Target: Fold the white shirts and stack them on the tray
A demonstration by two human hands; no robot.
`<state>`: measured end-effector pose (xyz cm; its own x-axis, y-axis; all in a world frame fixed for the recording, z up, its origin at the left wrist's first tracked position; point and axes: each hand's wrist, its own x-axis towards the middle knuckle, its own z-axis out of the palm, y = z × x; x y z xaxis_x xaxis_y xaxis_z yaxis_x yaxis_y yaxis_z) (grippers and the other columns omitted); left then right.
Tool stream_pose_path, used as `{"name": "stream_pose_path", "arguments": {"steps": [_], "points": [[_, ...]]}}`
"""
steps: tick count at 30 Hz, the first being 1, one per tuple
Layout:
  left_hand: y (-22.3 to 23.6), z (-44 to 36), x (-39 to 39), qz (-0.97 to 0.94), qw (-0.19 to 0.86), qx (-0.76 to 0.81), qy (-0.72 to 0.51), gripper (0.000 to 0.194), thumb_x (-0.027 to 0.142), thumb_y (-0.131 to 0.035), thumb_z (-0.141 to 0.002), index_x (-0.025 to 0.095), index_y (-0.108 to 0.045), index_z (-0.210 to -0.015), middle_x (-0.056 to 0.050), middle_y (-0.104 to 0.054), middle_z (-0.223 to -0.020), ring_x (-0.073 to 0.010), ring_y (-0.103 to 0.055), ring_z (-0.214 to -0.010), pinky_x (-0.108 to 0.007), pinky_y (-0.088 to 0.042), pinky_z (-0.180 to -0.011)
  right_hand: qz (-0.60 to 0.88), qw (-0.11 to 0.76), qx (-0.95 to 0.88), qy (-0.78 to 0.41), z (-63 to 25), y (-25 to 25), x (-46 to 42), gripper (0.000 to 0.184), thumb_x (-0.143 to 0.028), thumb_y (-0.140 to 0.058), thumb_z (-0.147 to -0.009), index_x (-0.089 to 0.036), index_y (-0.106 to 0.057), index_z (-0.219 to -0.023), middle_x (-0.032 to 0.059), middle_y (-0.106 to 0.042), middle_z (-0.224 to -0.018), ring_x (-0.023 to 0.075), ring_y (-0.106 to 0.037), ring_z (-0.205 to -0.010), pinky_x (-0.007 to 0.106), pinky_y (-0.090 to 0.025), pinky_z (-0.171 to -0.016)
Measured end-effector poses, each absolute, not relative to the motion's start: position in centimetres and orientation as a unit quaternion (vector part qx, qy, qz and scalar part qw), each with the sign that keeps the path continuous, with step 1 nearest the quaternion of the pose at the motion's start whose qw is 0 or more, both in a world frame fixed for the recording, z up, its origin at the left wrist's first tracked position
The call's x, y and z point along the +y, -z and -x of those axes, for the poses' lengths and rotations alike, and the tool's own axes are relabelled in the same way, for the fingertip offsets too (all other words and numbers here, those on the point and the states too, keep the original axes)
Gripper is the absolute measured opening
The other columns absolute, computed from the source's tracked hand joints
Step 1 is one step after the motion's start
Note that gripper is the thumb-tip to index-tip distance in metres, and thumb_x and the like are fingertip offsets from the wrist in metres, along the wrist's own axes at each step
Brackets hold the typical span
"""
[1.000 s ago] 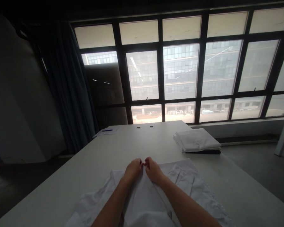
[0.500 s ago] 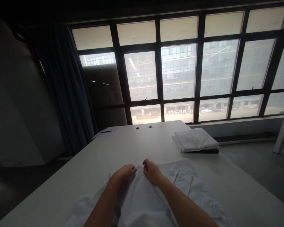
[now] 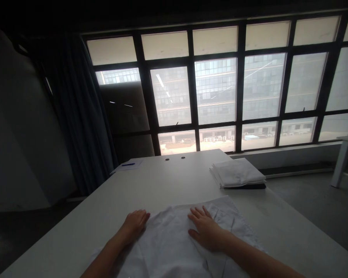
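Observation:
A white cloth point(image 3: 168, 239) with creases and folds lies across the near part of the table, its lower part running out of view. At its far left edge is my left hand point(image 3: 134, 226), fingers together and curled over the fabric, which seems pinched there; the thumb is hidden. My right hand point(image 3: 207, 229) rests flat on the right half of the cloth, palm down, fingers spread. Some sharp creases show in the fabric to the right of that hand.
A stack of folded white cloths point(image 3: 237, 172), with something dark under it, sits at the white table's point(image 3: 162, 181) right edge. Far left are papers point(image 3: 133, 165) with a blue pen point(image 3: 128, 165). Two round holes show at the far end, before windows and a dark curtain point(image 3: 78, 116).
My hands have moved apart from the middle of the cloth's far edge. The left went left and nearer; the right went right, opened and flattened onto the cloth. The fabric between them is spread flatter.

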<state>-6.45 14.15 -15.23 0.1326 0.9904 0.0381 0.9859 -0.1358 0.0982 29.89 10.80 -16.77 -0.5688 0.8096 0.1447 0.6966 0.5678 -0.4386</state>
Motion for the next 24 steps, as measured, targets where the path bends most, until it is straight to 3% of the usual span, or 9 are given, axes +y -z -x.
{"name": "stream_pose_path", "arguments": {"steps": [2, 6, 11, 17, 21, 23, 24], "points": [[15.4, 7.9, 14.0, -0.735, 0.015, 0.676, -0.047, 0.041, 0.041, -0.026, -0.1, 0.023, -0.061, -0.089, -0.009, -0.068, -0.099, -0.026, -0.061, -0.099, -0.036, -0.041, -0.088, 0.485, 0.146, -0.849, -0.151, -32.0, 17.8, 9.2, 0.06, -0.046, -0.048, -0.094, -0.027, -0.042, -0.15, 0.0085, -0.029, -0.161, 0.0286, -0.017, -0.151, 0.052, 0.001, -0.122], [15.1, 10.2, 13.9, -0.702, 0.003, 0.71, -0.054, 0.035, 0.042, -0.033, -0.098, 0.023, -0.06, -0.087, -0.008, -0.066, -0.095, -0.025, -0.061, -0.097, -0.036, -0.042, -0.089, 0.562, 0.113, -0.807, -0.142, -35.5, 19.4, 7.7, 0.069, -0.06, -0.046, -0.093, -0.03, -0.036, -0.154, 0.0063, -0.017, -0.164, 0.0316, -0.008, -0.152, 0.055, 0.0, -0.122], [13.6, 11.0, 14.9, -0.682, -0.007, 0.728, -0.067, 0.027, 0.033, -0.037, -0.097, 0.022, -0.062, -0.093, -0.01, -0.065, -0.102, -0.0246, -0.058, -0.101, -0.037, -0.039, -0.096, 0.537, 0.12, -0.826, -0.12, -36.8, 19.7, 10.1, 0.069, -0.066, -0.035, -0.096, -0.032, -0.03, -0.156, 0.0043, -0.017, -0.164, 0.0295, -0.011, -0.152, 0.053, -0.002, -0.122], [12.0, 6.5, 15.9, -0.721, 0.023, 0.689, -0.076, 0.037, 0.024, -0.033, -0.096, 0.02, -0.06, -0.122, -0.014, -0.061, -0.123, -0.0279, -0.054, -0.118, -0.041, -0.034, -0.105, 0.535, 0.106, -0.832, -0.102, -35.4, 18.3, 15.7, 0.061, -0.052, -0.03, -0.1, -0.025, -0.035, -0.154, 0.0084, -0.022, -0.163, 0.0272, -0.017, -0.151, 0.05, -0.007, -0.122], [12.4, 3.3, 12.9, -0.781, 0.111, 0.613, -0.043, 0.042, 0.052, -0.048, -0.093, 0.03, -0.062, -0.126, -0.008, -0.062, -0.131, -0.0271, -0.058, -0.118, -0.036, -0.041, -0.102, 0.535, 0.109, -0.833, -0.09, -35.1, 16.9, 17.2, 0.062, -0.048, -0.036, -0.098, -0.02, -0.036, -0.154, 0.0105, -0.03, -0.16, 0.0275, -0.022, -0.149, 0.047, -0.01, -0.121], [13.3, 2.5, 10.4, -0.791, 0.163, 0.59, 0.001, 0.062, 0.069, -0.057, -0.083, 0.038, -0.057, -0.136, -0.006, -0.051, -0.148, -0.0337, -0.047, -0.134, -0.043, -0.04, -0.108, 0.545, 0.125, -0.826, -0.071, -34.9, 16.1, 16.8, 0.06, -0.041, -0.042, -0.096, -0.018, -0.04, -0.151, 0.0145, -0.033, -0.158, 0.0314, -0.024, -0.147, 0.05, -0.01, -0.12], [13.9, 2.3, 9.1, -0.785, 0.181, 0.592, 0.027, 0.074, 0.075, -0.059, -0.078, 0.042, -0.048, -0.143, -0.005, -0.039, -0.157, -0.0391, -0.034, -0.143, -0.053, -0.035, -0.111, 0.549, 0.135, -0.823, -0.061, -34.7, 15.8, 16.3, 0.055, -0.035, -0.043, -0.095, -0.017, -0.046, -0.146, 0.0167, -0.038, -0.154, 0.0327, -0.029, -0.145, 0.05, -0.013, -0.118]]}}
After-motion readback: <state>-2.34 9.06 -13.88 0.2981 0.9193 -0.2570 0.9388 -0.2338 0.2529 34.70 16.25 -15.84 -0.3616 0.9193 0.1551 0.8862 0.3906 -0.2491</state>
